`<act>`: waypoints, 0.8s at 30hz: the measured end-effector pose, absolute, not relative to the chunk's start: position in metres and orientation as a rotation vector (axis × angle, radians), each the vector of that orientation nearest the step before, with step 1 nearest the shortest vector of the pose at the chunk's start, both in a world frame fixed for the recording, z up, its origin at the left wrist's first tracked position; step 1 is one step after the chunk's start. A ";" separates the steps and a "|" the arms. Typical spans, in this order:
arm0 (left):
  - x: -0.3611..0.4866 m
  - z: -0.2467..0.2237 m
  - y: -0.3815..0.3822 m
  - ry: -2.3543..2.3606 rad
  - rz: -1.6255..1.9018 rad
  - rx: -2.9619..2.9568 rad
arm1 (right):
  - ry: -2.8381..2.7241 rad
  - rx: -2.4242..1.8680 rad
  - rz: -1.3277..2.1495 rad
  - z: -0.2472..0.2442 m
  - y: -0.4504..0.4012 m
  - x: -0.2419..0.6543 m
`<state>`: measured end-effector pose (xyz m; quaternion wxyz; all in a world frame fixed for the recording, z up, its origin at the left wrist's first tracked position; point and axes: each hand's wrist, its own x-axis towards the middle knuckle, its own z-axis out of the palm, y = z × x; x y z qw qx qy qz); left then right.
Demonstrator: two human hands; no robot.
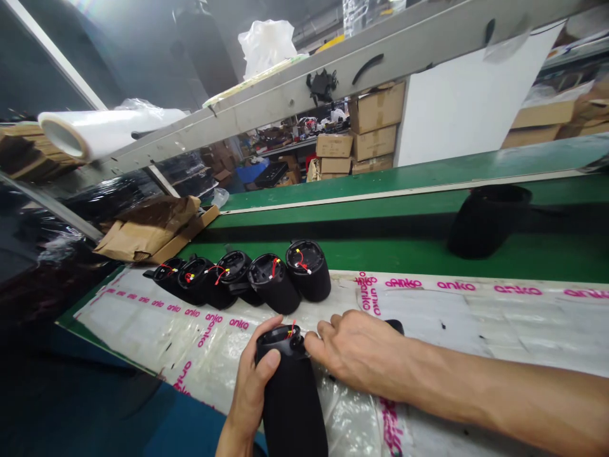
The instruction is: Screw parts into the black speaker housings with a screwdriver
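Note:
My left hand (255, 381) is wrapped round a black cloth-covered cylindrical speaker (292, 403), its thumb near the rim. The speaker is tilted, with its open end facing up and away; red and yellow wires (291, 331) show inside. At the right of that rim, my right hand (349, 349) is closed, its fingers curled and pinched by a small dark part. What those fingers hold is hidden. Behind the right wrist a black piece (396, 326) pokes out, too covered to name. Several similar speakers (273, 282) stand in a row beyond my hands, wired ends up.
A printed plastic sheet (190, 330) covers the bench. Behind it runs a green conveyor (380, 254) carrying a blurred black cylinder (490, 222) at the right. Crumpled brown cardboard (147, 228) lies at the left end. A grey metal beam (266, 105) crosses above, with a plastic film roll (104, 132).

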<state>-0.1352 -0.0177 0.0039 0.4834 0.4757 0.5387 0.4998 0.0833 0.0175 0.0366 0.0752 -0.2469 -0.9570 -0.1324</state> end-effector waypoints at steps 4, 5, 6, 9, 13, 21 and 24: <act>-0.133 0.007 -0.017 1.288 1.178 1.202 | -2.875 -0.707 -0.347 0.030 0.021 0.087; -0.133 0.007 -0.016 1.271 1.170 1.198 | -2.868 -0.699 -0.298 0.027 0.022 0.088; -0.133 0.006 -0.015 1.245 1.163 1.188 | -2.856 -0.692 -0.245 0.024 0.023 0.089; -0.134 0.001 -0.012 1.144 1.148 1.137 | -2.803 -0.674 -0.095 0.017 0.026 0.090; -0.138 -0.004 -0.007 1.056 1.130 1.069 | -2.769 -0.668 0.087 0.016 0.031 0.088; -0.139 -0.010 -0.010 0.919 1.166 0.923 | -2.624 -0.583 0.272 0.005 0.036 0.091; -0.138 -0.013 -0.014 0.860 1.202 0.833 | -2.523 -0.723 0.337 0.006 0.033 0.096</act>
